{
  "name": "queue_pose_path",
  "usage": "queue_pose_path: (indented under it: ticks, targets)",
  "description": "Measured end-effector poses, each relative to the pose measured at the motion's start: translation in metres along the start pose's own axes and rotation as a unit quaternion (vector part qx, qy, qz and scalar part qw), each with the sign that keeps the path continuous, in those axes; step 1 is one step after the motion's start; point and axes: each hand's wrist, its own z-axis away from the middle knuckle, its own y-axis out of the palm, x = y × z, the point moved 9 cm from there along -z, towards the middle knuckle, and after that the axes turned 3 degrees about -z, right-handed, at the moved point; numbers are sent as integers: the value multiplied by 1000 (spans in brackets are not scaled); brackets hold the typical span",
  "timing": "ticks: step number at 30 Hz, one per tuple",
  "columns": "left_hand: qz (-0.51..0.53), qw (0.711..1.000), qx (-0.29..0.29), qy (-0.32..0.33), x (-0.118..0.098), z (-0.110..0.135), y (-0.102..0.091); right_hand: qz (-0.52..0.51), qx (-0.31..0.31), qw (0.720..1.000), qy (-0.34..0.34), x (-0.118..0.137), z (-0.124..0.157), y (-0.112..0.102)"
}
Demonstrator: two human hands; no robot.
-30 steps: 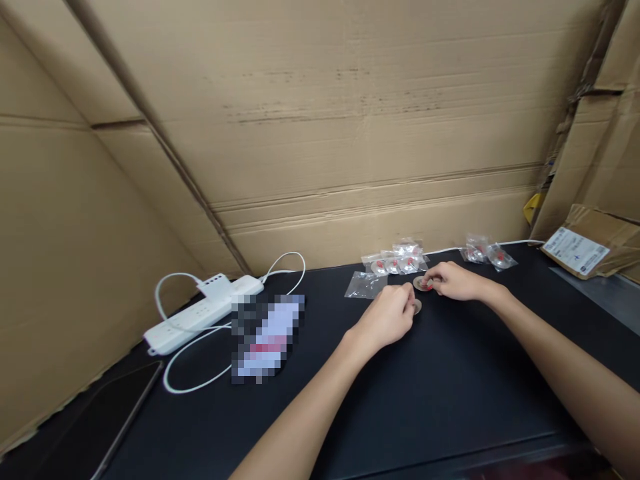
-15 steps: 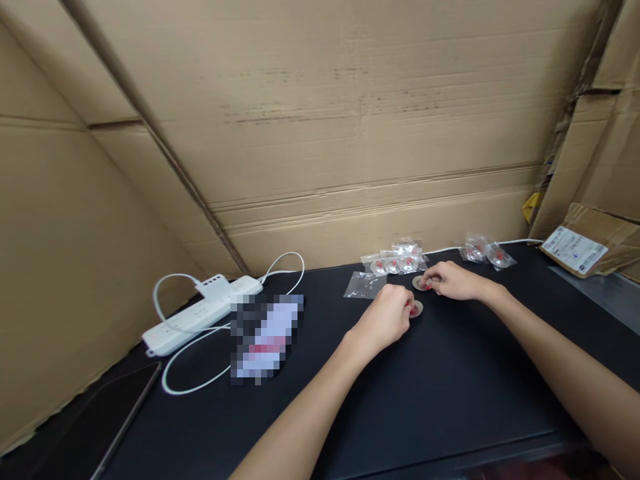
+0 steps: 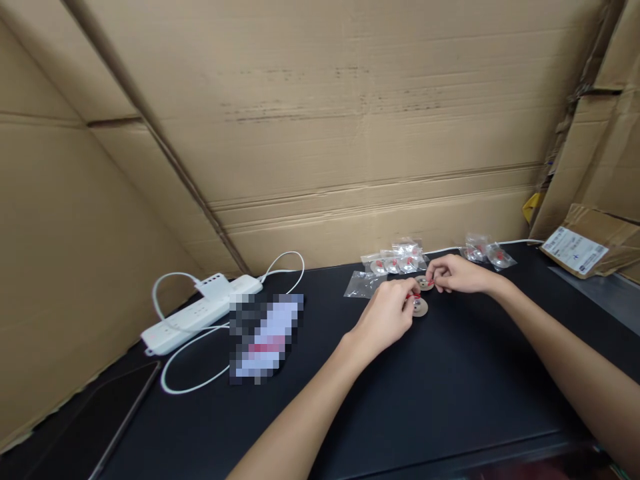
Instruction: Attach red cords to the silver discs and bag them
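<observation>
The two small round discs are what I'm working, and both lie flat on the black counter toward its back edge, a little right of the middle: the near disc and the far disc, close together but, as far as I can tell, not touching. My left hand has its grip closed in a fingertip pinch at the red-marked edge of the near disc, and my right hand is pinched the same way at the far disc, with its other fingers curled in. I judge these discs to be very light, thin and fairly stiff, and lying this flat they give nothing to grab from above. I would take each one by its rim or the red part with thumb and forefinger tips. They look likely to skate on the smooth top if pushed. I can't make out whether the red part is soft or sticky. Just behind them along the back edge sits a heap of clear packets holding similar discs, with one flat clear bag beside it to the left. A second small heap of packets lies further right. At the back right corner is a labelled cardboard box. Well apart on the left, a white power strip and its looped cable lie near the cardboard wall.
</observation>
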Motion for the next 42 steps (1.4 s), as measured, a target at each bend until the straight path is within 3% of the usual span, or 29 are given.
queue_pose_path:
  ticks: [5,8,13,17,19,21,24,29,31,34,37,39,42]
  targets:
    - [15,999,37,23,-13,3,8,-101,84,991,9,4,7,10]
    - [3,997,52,53,-23,6,18,-68,118,991,8,1,10,12]
    - [4,994,57,93,-36,11,34,22,116,993,18,-7,13,7]
    - [-26,993,26,108,-40,11,30,32,123,992,16,-6,13,7]
    - [-45,995,-9,87,-34,9,20,40,81,996,5,-6,7,2]
    - [-72,995,-36,57,-24,7,12,67,-16,998,-11,-6,0,-10]
    - [-124,991,-40,21,-11,5,10,141,-164,976,-23,-7,-4,-22]
    - [-172,985,-2,-25,4,4,22,180,-145,973,-19,-14,-11,-2]
    - [-138,990,1,-40,9,4,23,154,-141,978,-20,-17,-11,0]
    - [-33,995,-40,-81,19,2,12,76,-135,988,-20,-18,-11,-1]
    - [84,980,-80,-162,39,2,4,-17,-146,989,-32,-9,-9,-4]
    - [204,945,-90,-240,54,4,7,-34,-183,981,-58,6,-4,-8]
    - [416,850,-102,-306,62,6,18,36,-242,965,-99,34,7,-9]
